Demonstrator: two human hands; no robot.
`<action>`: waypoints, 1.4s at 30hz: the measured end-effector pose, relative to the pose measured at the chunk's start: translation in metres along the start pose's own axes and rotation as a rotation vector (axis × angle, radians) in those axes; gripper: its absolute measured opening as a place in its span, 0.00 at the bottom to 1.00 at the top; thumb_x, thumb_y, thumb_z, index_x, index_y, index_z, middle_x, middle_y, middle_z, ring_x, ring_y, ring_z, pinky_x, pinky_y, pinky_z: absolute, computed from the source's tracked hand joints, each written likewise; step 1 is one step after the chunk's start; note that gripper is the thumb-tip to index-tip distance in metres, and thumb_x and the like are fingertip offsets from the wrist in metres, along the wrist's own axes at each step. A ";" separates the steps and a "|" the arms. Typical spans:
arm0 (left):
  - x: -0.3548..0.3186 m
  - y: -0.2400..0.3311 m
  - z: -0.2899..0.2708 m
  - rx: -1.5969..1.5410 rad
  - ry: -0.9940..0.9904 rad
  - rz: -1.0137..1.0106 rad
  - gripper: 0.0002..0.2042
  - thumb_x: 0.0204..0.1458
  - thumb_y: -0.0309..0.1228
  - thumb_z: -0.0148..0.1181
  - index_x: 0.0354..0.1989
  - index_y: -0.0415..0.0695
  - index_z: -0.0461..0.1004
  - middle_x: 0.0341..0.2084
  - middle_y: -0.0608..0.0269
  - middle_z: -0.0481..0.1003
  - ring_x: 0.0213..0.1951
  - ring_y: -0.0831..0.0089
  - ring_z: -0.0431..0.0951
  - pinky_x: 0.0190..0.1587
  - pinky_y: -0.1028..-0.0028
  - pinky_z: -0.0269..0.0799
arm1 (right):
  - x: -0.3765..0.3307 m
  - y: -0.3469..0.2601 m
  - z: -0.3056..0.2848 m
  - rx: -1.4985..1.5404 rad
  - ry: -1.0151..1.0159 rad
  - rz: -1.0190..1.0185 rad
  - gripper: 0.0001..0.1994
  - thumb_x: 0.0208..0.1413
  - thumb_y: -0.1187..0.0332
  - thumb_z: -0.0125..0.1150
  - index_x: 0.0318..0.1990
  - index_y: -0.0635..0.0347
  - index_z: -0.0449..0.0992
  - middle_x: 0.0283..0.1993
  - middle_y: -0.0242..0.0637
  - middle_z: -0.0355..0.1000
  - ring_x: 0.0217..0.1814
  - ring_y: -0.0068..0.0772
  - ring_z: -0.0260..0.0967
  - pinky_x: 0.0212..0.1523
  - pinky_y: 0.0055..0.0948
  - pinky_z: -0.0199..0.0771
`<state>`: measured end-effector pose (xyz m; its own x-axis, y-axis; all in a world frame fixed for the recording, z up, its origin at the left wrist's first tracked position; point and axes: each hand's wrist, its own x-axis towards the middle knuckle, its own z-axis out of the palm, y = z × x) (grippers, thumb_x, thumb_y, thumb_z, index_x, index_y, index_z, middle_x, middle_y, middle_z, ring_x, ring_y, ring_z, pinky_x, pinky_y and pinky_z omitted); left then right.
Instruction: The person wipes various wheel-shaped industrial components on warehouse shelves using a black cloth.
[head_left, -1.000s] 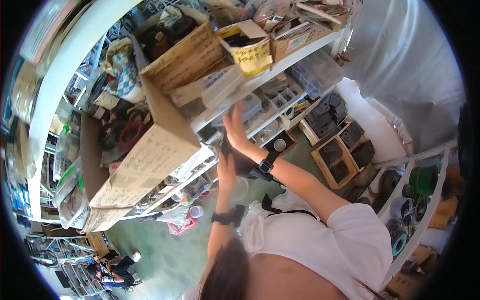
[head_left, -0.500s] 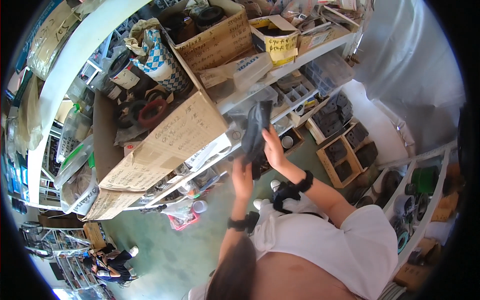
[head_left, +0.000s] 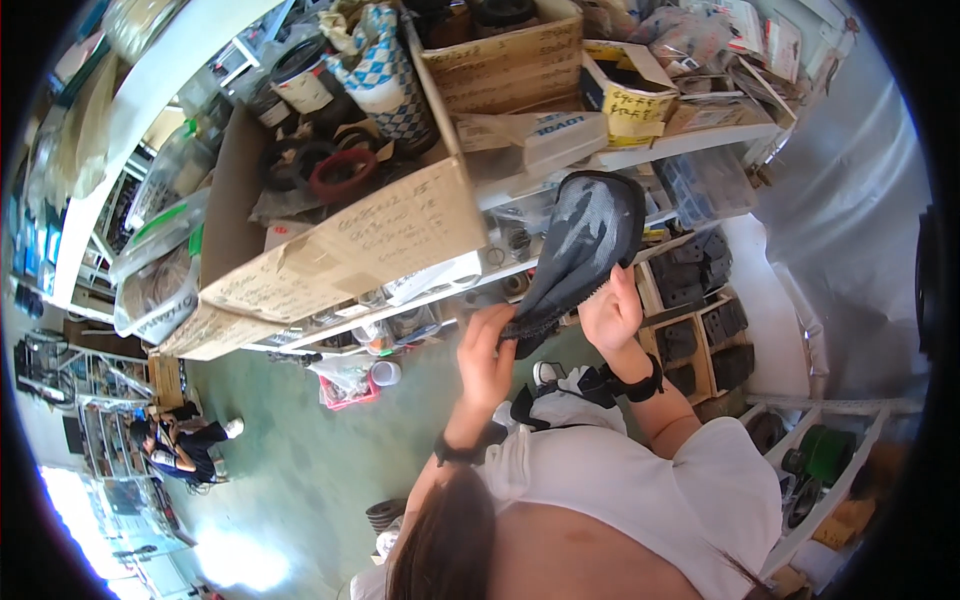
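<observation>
A limp black mesh cloth piece [head_left: 585, 235] hangs between my hands in front of the shelf, spread wide with a dark rim around its broad upper end. I cannot tell its exact kind. Its narrow lower left corner is pinched by my left hand [head_left: 484, 362], which is closed with the thumb against the fingers. My right hand [head_left: 612, 312] grips the lower right edge, thumb pointing up; its fingers are partly behind the cloth. Dark bands circle both wrists.
An open cardboard box [head_left: 350, 235] of rubber rings juts out at the left of the shelf [head_left: 690, 147]. Wooden bins [head_left: 706, 345] of black parts lie low to the right. A pink basket [head_left: 347, 390] stands on the green floor. Another person [head_left: 180, 445] is far left.
The black mesh cloth has gone from bunched up to spread out. Both hands have moved slightly, the right one further to the right. My view has shifted, so the shelf sits differently.
</observation>
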<state>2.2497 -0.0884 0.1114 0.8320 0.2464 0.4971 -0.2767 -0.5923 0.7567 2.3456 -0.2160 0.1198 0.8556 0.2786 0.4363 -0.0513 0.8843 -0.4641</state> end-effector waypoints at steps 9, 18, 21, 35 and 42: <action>-0.027 -0.014 -0.055 -0.113 -0.013 -0.079 0.18 0.37 0.15 0.51 0.42 0.37 0.68 0.38 0.51 0.68 0.41 0.56 0.69 0.43 0.70 0.65 | -0.034 0.033 0.042 -0.214 -0.077 -0.004 0.24 0.55 0.66 0.40 0.57 0.69 0.50 0.57 0.41 0.54 0.58 0.32 0.51 0.59 0.30 0.44; -0.093 -0.051 -0.178 -0.202 -0.092 -0.267 0.15 0.43 0.17 0.50 0.42 0.39 0.68 0.35 0.53 0.71 0.38 0.61 0.72 0.42 0.73 0.65 | -0.084 0.126 0.117 -0.666 -0.122 0.131 0.26 0.59 0.57 0.35 0.57 0.71 0.53 0.56 0.40 0.57 0.57 0.29 0.52 0.57 0.25 0.46; -0.116 -0.065 -0.205 -0.189 -0.025 -0.329 0.13 0.45 0.18 0.50 0.41 0.39 0.69 0.33 0.54 0.72 0.37 0.64 0.73 0.41 0.74 0.65 | -0.082 0.149 0.155 -0.797 -0.109 0.229 0.23 0.60 0.59 0.34 0.55 0.71 0.55 0.54 0.39 0.59 0.55 0.27 0.54 0.56 0.23 0.48; -0.126 -0.117 -0.294 -0.146 0.133 -0.399 0.13 0.45 0.18 0.47 0.41 0.38 0.68 0.33 0.53 0.72 0.38 0.63 0.72 0.42 0.74 0.65 | -0.076 0.234 0.187 -0.657 -0.436 0.521 0.27 0.54 0.65 0.49 0.59 0.66 0.49 0.59 0.39 0.53 0.59 0.28 0.50 0.58 0.25 0.47; -0.103 -0.140 -0.327 -0.049 0.109 -0.375 0.14 0.43 0.20 0.46 0.40 0.39 0.68 0.35 0.52 0.72 0.41 0.59 0.72 0.44 0.70 0.65 | -0.061 0.266 0.197 -0.928 -0.735 0.492 0.34 0.44 0.64 0.62 0.57 0.63 0.53 0.54 0.42 0.58 0.54 0.33 0.58 0.51 0.29 0.60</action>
<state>2.0451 0.2204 0.0931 0.8243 0.5204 0.2228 0.0119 -0.4095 0.9122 2.1779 0.0760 0.1216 0.3494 0.9029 0.2502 0.3511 0.1215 -0.9284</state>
